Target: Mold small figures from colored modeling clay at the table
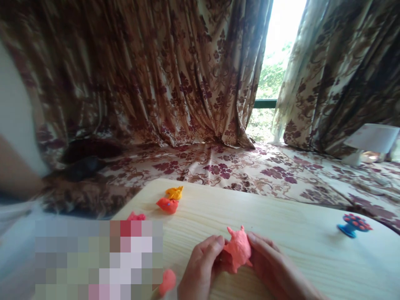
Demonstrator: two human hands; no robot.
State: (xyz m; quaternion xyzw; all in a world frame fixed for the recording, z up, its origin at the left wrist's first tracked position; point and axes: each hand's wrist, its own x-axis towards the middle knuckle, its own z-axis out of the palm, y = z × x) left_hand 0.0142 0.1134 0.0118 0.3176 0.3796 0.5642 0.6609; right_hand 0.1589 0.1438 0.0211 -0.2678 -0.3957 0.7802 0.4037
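Observation:
Just above the pale wooden table [287, 225], my left hand [201, 264] and my right hand [275, 260] hold a pink clay figure [239, 250] between them. Small pointed bits stick out from the top and sides of its rounded body. My left thumb and fingers press on its left side. The right thumb rests along its right edge, with the other fingers curled behind or under it, partly hidden. A rounded lump of coral-red clay [168, 281] lies to the left of my left hand, partly cut off by a blurred patch.
Orange-red clay [168, 205] and yellow clay [175, 192] sit at the table's back left, with a pink piece [136, 216] nearer. A blue stand-like model with red dots [354, 225] is at the right. Behind are a patterned ledge [215, 166], curtains [175, 75] and a lamp [373, 138].

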